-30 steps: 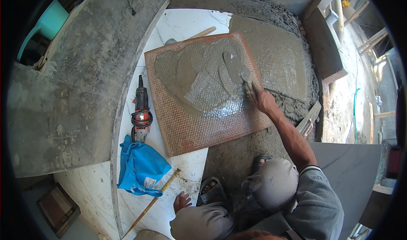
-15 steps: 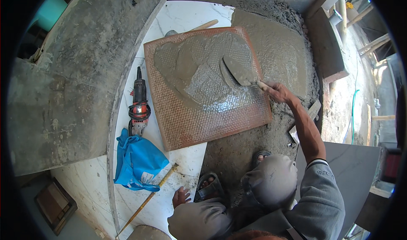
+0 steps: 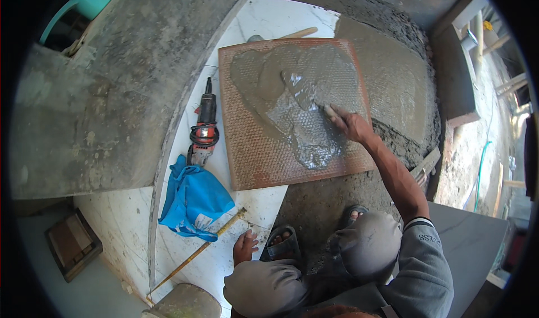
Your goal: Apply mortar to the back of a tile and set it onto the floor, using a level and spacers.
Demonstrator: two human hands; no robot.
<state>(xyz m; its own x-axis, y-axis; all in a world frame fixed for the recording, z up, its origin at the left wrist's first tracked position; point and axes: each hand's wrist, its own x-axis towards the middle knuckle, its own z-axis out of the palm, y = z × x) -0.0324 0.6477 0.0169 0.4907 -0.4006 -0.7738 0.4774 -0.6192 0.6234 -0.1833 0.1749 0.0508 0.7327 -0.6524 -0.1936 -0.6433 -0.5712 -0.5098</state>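
The right grip clasps a trowel near the middle of a mortar-smeared tile; the left grip, loosely spread, is near a stick. A power tool lies off the tile's left edge, a blue bag by its lower-left corner.

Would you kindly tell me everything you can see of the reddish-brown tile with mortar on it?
The tile is a large, squarish panel, apparently ceramic, its upward face reddish-brown with a fine raised pattern. Wet grey mortar coats its upper and middle parts unevenly, leaving much of the lower left bare. It lies roughly flat, slightly turned, with its left part over the white marbled floor; what supports it underneath is hidden. A blurred trowel in the right grip appears to meet the mortar.
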